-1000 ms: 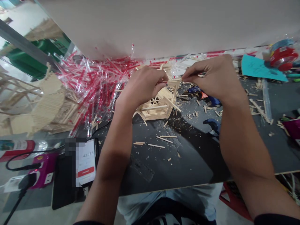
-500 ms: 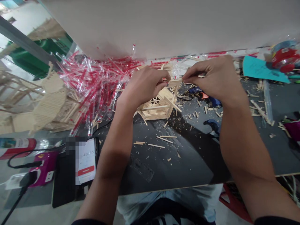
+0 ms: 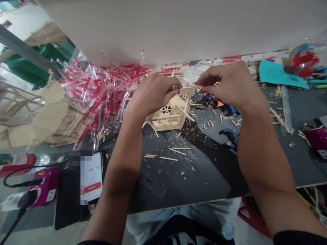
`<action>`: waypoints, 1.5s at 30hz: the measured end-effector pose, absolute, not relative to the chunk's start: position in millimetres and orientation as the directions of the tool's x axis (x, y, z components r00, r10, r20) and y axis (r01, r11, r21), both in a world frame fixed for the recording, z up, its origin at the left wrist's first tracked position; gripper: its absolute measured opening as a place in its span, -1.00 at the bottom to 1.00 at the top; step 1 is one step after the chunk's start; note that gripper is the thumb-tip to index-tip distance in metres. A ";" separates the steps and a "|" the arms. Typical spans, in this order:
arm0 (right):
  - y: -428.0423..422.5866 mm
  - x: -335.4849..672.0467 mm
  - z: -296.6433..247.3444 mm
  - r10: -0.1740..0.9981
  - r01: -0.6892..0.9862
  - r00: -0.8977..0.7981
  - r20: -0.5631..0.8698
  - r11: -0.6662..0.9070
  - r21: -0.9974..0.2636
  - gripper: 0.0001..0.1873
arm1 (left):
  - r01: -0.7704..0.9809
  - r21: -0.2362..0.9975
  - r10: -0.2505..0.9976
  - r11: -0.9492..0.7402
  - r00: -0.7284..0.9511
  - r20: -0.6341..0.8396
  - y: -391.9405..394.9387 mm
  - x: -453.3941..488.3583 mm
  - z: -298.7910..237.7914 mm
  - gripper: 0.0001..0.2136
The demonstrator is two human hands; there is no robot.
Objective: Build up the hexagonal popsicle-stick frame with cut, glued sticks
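The left hand (image 3: 150, 95) and right hand (image 3: 230, 85) hold a short bundle of glued wooden sticks (image 3: 186, 90) between them, above a wooden stick model (image 3: 167, 117). The left fingers (image 3: 173, 89) pinch nearly closed on its left end, and the right fingers (image 3: 203, 80) pinch its right end. The model sits on a dark worktop (image 3: 201, 183) scattered with stick offcuts. Around the model, clear wrappers with red strips (image 3: 99, 98) lie at nine o'clock, a blue clamp (image 3: 230, 135) at four o'clock, and a phone (image 3: 93, 177) at seven o'clock.
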State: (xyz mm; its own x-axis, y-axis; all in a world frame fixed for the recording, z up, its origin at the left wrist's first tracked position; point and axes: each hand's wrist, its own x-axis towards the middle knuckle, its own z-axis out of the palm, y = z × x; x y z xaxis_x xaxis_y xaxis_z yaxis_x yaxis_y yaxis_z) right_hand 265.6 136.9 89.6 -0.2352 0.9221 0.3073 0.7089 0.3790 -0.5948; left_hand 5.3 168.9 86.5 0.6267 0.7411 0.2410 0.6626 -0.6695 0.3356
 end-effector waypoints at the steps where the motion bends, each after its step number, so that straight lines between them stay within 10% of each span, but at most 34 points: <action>1: 137.5 266.5 89.1 0.923 0.711 -0.236 0.303 0.377 -0.594 -0.93 | 0.661 0.334 0.739 -0.672 0.627 0.245 169.3 5.3 86.0 -0.73; 30: 137.3 267.3 89.2 0.931 0.748 -0.279 0.235 0.364 -0.555 -0.88 | 0.678 0.297 0.739 -0.672 0.634 0.227 169.2 4.0 87.6 -0.71; 45: 147.0 221.4 56.9 0.857 0.730 -0.279 0.433 0.483 -0.483 -0.93 | 0.658 0.292 0.719 -0.694 0.652 0.239 166.1 2.6 89.2 -0.72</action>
